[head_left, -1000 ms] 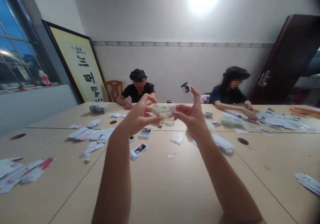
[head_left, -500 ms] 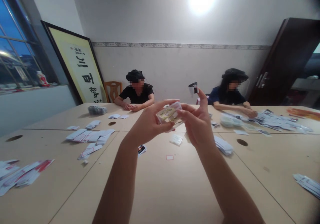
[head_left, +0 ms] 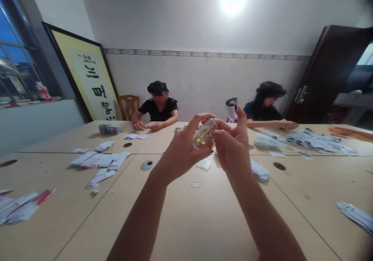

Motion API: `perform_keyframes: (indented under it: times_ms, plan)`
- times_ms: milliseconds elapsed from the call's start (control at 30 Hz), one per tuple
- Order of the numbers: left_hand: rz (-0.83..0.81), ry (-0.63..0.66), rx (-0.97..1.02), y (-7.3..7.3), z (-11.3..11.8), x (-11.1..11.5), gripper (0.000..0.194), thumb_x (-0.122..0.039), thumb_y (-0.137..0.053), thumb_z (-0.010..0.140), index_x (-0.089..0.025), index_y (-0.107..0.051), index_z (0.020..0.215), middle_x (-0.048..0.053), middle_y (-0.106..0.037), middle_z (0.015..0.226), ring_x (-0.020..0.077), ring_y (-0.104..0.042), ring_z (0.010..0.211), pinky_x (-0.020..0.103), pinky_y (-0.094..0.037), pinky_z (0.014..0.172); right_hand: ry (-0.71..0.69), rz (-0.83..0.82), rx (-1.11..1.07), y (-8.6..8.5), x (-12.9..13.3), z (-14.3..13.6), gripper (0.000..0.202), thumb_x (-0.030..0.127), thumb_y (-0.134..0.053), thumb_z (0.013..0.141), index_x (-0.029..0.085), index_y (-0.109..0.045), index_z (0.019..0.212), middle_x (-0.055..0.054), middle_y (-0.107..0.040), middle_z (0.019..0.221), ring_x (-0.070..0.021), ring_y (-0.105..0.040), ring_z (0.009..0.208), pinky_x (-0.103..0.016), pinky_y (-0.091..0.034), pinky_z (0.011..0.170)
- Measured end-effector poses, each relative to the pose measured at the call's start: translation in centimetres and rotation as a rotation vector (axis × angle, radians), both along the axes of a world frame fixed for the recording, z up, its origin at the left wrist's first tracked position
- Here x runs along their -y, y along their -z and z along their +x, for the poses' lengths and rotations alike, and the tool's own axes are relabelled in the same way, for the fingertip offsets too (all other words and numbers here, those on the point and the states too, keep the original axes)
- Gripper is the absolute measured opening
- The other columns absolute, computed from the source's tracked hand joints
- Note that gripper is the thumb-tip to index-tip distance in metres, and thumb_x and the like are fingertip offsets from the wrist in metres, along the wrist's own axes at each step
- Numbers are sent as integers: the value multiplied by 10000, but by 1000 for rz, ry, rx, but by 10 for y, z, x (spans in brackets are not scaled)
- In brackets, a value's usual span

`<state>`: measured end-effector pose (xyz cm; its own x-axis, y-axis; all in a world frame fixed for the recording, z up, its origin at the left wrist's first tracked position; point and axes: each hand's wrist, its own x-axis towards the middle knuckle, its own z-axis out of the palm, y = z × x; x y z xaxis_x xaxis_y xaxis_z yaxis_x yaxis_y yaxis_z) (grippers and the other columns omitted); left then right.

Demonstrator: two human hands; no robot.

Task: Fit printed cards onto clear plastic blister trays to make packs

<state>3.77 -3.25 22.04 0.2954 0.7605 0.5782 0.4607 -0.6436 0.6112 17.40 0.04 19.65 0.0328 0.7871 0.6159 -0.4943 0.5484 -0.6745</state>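
Note:
Above the table, a small clear plastic box (head_left: 204, 135) with gold-coloured pieces inside is tilted between both hands. My left hand (head_left: 186, 148) grips it from the left, thumb below and fingers over the top. On the right side, my right hand (head_left: 234, 146) pinches the same box with its thumb and fingers. Its raised index finger bears a curled dark-and-white strip (head_left: 232, 104) near the fingertip. Below the hands lie a clear case (head_left: 204, 164) and a small red-edged white label (head_left: 196, 184) on the table.
White paper slips (head_left: 100, 160) and more papers (head_left: 26, 206) lie at the left. A stack of slips (head_left: 259, 170) sits right of my hands. Two people sit across the table (head_left: 180, 230), one near a large paper pile (head_left: 317, 141). A grey round grommet (head_left: 146, 165) is left of centre.
Both hands and the box have shifted slightly right. The curled strip has turned, showing more white. The grey grommet has come into view, and the person at the left has moved their hands.

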Motion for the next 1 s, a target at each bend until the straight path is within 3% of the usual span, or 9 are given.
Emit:
perform_keyframes:
  times_ms: [200, 400, 600, 1000]
  plan:
    - [-4, 35, -7, 0, -1, -1, 516, -266, -680, 860, -332, -501, 1339, 5, -695, 1086, 170, -653, 790, 293, -493, 708, 5, -18, -58, -1, 1, -3, 842, 189, -627, 653, 360, -233, 1377, 62, -674, 837, -135, -615, 668, -297, -523, 684]
    - [109, -13, -28, 1, 2, -2, 493, -259, -684, 861, -326, -526, 1323, -3, -671, 1105, 122, -585, 707, 311, -484, 764, 49, 8, -113, -1, 5, -2, 776, 173, -585, 664, 357, -257, 1343, 33, -715, 897, -163, -647, 737, -321, -523, 705]
    - [135, -10, 50, 5, 7, -5, 487, -293, -691, 877, -313, -520, 1333, 1, -661, 1015, 105, -576, 660, 207, -448, 571, 4, -47, -220, -3, 6, -4, 650, 171, -651, 715, 323, -323, 1255, 57, -714, 812, -128, -621, 646, -261, -483, 605]
    - [290, -58, 69, 19, 22, -8, 484, -236, -660, 898, -333, -504, 1346, -34, -647, 858, 74, -546, 572, 149, -398, 474, -85, -13, -319, -8, 10, 0, 569, 78, -695, 632, 313, -422, 1073, 95, -664, 750, -104, -605, 654, -220, -494, 598]
